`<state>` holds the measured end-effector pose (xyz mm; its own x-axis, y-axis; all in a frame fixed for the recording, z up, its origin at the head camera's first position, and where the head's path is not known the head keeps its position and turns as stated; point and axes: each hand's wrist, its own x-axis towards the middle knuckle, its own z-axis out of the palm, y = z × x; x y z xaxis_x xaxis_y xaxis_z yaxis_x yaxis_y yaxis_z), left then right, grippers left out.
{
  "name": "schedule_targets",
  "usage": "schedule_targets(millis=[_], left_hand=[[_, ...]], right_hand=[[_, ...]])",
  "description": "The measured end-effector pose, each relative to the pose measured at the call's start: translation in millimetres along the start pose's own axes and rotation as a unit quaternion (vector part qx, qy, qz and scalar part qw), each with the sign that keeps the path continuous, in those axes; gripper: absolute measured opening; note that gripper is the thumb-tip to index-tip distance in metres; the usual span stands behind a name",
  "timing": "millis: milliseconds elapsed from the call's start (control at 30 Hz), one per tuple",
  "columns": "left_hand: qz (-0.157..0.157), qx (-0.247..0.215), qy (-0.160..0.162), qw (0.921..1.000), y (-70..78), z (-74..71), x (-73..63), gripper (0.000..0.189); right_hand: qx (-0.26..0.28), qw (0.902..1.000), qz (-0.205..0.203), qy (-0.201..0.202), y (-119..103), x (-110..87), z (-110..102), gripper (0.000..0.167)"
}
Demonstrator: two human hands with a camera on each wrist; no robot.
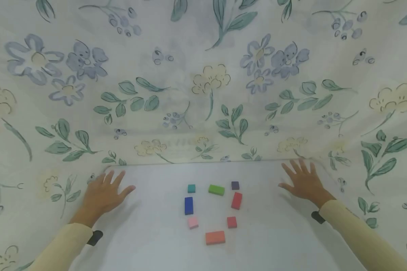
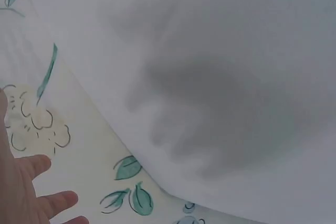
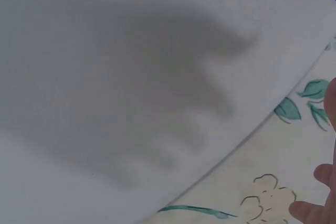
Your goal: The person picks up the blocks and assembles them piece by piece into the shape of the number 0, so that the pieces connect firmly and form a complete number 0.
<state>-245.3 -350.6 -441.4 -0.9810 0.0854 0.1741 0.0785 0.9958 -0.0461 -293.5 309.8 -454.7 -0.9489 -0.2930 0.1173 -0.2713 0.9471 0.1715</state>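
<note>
My left hand [image 1: 103,194] is spread over the left side of the white table [image 1: 149,233], its fingers straight and holding nothing. Over the right side, my right hand [image 1: 303,182] is spread the same way, also holding nothing. Between them lies a loose ring of small blocks. A teal block [image 1: 191,188], a green block [image 1: 216,190] and a dark purple block [image 1: 235,185] form the far side. On the left are a blue block [image 1: 188,206] and a pink block [image 1: 193,222]. A red block [image 1: 236,201] and a smaller red block [image 1: 232,222] lie right, an orange block [image 1: 215,237] nearest.
Floral cloth [image 1: 210,124] rises behind the table and along both sides. In the wrist views, hand shadows fall on the white surface beside the cloth's edge. A dark wrist device [image 1: 95,238] sits under the left sleeve, another dark device [image 1: 318,217] under the right.
</note>
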Motion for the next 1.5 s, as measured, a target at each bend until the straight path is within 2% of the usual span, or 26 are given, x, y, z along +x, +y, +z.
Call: schedule_targets(millis=[167,367,500,633,733,800,1000,1167,1367,1500], left_hand=[[0.014,-0.004,-0.005,0.9999,15.2,-4.1,-1.8,0.085],[0.037,-0.017,0.016,0.999,37.4,-5.6,-5.7,0.077],[0.088,-0.021,0.052,0.9945,56.9,-6.0,-11.8,0.061],[0.136,-0.026,0.076,0.9875,78.5,-7.1,-19.3,0.049],[0.142,-0.039,0.068,0.9868,93.8,-7.7,-22.0,0.046],[0.141,-0.049,0.061,0.987,102.0,-6.5,-23.0,0.044],[0.15,-0.078,0.046,0.9846,120.8,-2.8,-28.6,0.041],[0.15,-0.108,0.022,0.9826,134.0,0.0,-33.1,0.036],[0.125,-0.158,-0.024,0.9792,147.1,1.8,-33.5,0.026],[0.114,-0.178,-0.04,0.9767,153.3,4.3,-32.7,0.024]], right_hand=[[-0.002,0.9999,-0.009,0.005,-9.9,-0.4,-8.2,0.081],[0.01,0.9987,-0.032,0.038,-23.3,-0.3,-14.5,0.079],[0.026,0.9958,-0.063,0.061,-35.4,-3.7,-19.0,0.078],[0.05,0.9946,-0.078,0.048,-50.9,-7.3,-22.7,0.078],[0.063,0.9937,-0.083,0.041,-62.5,-9.0,-25.4,0.079],[0.067,0.9923,-0.091,0.05,-70.5,-9.8,-27.4,0.078],[0.089,0.9875,-0.113,0.063,-90.3,-13.2,-30.1,0.078],[0.119,0.9861,-0.109,0.039,-103.6,-16.6,-29.4,0.076],[0.176,0.979,-0.102,-0.008,-122.8,-20.5,-36.2,0.071],[0.186,0.9761,-0.112,-0.016,-134.3,-21.7,-42.3,0.069]])
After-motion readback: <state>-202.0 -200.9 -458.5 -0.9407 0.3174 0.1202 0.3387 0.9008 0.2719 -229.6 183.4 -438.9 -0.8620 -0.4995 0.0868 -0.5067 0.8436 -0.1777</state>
